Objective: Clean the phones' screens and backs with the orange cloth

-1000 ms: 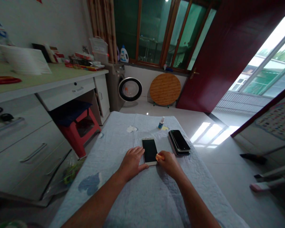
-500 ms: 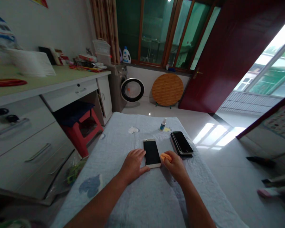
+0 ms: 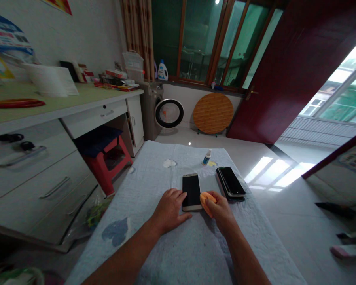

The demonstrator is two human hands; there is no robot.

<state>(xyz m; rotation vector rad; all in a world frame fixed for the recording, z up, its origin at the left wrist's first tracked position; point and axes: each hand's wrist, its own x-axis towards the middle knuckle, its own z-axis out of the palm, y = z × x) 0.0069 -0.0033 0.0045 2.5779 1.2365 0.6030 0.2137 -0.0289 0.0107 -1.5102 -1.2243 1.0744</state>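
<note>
A smartphone with a pale gold frame and dark screen lies face up on the cloth-covered table. My left hand rests at its left side, fingers stretched out, tips on the phone's left edge and thumb apart below its lower corner. In my right hand an orange cloth is pinched, bunched up at the phone's lower right edge. Right of that lies a small stack of dark phones. Farther back stands a small spray bottle with a blue label.
Along the left runs a white desk with drawers, a red stool tucked beneath it. Behind are a washing machine with its door open, a round wooden tabletop against the wall, and a dark red door.
The orange cloth has turned and shows more broadly beside the phone's lower right edge. My left hand stays by the phone. The whole view has shifted slightly.
</note>
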